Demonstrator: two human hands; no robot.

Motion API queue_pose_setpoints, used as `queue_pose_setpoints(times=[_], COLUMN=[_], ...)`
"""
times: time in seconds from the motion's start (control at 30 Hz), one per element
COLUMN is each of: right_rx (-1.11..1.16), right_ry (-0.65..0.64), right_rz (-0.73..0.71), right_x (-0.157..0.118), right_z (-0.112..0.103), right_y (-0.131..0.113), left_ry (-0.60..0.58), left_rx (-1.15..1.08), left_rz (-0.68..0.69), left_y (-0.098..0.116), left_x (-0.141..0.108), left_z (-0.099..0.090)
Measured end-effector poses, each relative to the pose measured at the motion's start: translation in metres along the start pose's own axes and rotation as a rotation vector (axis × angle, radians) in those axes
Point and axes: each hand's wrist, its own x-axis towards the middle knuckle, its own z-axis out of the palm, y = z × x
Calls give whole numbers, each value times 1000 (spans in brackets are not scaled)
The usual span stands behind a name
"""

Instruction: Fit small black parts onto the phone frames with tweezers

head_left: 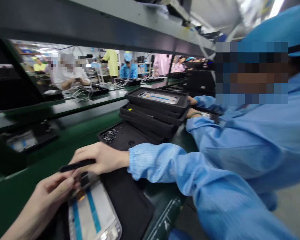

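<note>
One phone frame (105,211) bears two blue strips (93,210); my right hand (97,157) pinches one tool (77,165); I can't tell if my left hand (51,191) grips.

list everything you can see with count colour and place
trays: several, black, mainly centre
flat panels: at least three, silvery with blue strips, foreground, top tray, left
tool: one, black, left of centre
small parts: uncountable, greyish, in one tray
benching: count unclear, green, under trays
beam: one, grey, overhead
cables: several, white, background
neighbour: one, blue clothing, right
other people: several, mixed clothing, background
left hand: one, bare, at the nearest panel
right hand: one, bare, blue-sleeved, holding the tool
</note>
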Motion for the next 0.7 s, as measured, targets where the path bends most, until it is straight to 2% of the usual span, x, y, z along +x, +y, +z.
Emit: queue_pose_setpoints(times=[0.03,0.13,0.2,0.27,0.5,0.7], right_rx=[58,223,299,327,222,108], right_ry=[14,71,88,88,53,98], right_rz=[28,223,329,373,407,284], right_x=[-2,-8,-11,-14,-22,-25], right_z=[0,4,7,11,20,24], right_y=[-1,0,3,7,22,26], left_ry=[-2,113,156,157,61,5], left_rx=[-21,-71,-69,-63,-31,66], left_rz=[-30,32,59,70,115,161], left_y=[8,21,20,15,-7,-16], left_x=[-2,-3,-1,0,1,3], left_z=[1,5,7,9,13,12])
